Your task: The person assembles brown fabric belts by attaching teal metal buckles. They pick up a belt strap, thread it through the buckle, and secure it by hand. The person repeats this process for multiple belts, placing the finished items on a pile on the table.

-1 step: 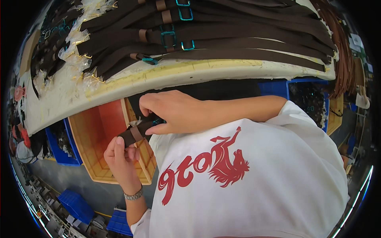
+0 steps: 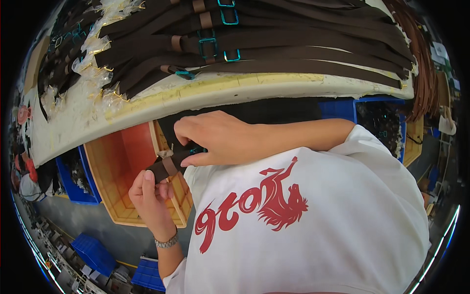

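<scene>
A dark brown belt (image 2: pixel 159 170) with a lighter brown keeper loop (image 2: pixel 169 165) is held in front of my white shirt. My left hand (image 2: pixel 151 196) pinches the belt's end between thumb and fingers. Across from it, my right hand (image 2: pixel 218 139) is curled over the belt at the buckle, its thumb below and index finger bent above. Only a small bluish glint of the buckle (image 2: pixel 196 151) shows; the rest is hidden by the hand. A scrap of clear plastic wrap (image 2: pixel 165 153) sticks up beside the loop.
Many dark belts (image 2: pixel 293 41) with shiny blue buckles and plastic-wrapped ends lie on the pale worktable (image 2: pixel 196 93). Below its edge stands a yellow crate (image 2: pixel 103 181) with a red inside. Blue bins (image 2: pixel 95 252) stand on the floor, and brown straps (image 2: pixel 423 73) hang at the right.
Hardly anything differs: both hands have shifted very slightly, keeping the same hold on the belt.
</scene>
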### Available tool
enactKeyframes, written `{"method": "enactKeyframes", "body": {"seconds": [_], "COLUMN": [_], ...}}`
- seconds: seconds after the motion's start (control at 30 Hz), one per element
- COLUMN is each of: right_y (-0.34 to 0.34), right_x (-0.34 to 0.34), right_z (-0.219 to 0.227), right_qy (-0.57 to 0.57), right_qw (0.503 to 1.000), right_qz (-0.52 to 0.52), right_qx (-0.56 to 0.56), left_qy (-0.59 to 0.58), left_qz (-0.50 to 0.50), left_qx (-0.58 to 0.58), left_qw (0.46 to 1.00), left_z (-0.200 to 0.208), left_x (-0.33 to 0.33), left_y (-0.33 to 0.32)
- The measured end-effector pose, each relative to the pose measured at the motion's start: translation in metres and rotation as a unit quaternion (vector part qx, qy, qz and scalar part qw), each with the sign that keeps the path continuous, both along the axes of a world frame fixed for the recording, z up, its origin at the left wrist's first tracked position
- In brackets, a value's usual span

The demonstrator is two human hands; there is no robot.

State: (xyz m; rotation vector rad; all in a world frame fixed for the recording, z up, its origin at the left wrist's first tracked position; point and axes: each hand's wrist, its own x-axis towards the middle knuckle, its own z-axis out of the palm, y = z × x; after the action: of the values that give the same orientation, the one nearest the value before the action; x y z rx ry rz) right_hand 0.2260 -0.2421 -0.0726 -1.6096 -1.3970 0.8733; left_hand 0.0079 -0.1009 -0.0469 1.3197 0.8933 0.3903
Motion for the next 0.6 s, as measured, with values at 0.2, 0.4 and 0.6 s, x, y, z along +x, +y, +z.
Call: {"method": "enactKeyframes", "body": {"seconds": [0.2, 0.4, 0.6], "right_y": [0.000, -0.001, -0.017], "right_x": [-0.006, -0.006, -0.002], "right_z": [-0.020, -0.014, -0.001], "right_qy": [0.183, 0.190, 0.099], "right_qw": [0.978, 0.976, 0.993], "right_qz": [0.079, 0.068, -0.052], "right_qx": [0.054, 0.076, -0.026], "left_qy": [0.028, -0.128, -0.045], "left_qz": [-0.080, -0.203, -0.082], "left_qx": [0.238, 0.231, 0.102], "left_qw": [0.967, 0.943, 0.990], "left_z": [0.010, -0.016, -0.010], "left_x": [-0.001, 0.022, 0.015], "left_y": [0.004, 0.019, 0.003]}}
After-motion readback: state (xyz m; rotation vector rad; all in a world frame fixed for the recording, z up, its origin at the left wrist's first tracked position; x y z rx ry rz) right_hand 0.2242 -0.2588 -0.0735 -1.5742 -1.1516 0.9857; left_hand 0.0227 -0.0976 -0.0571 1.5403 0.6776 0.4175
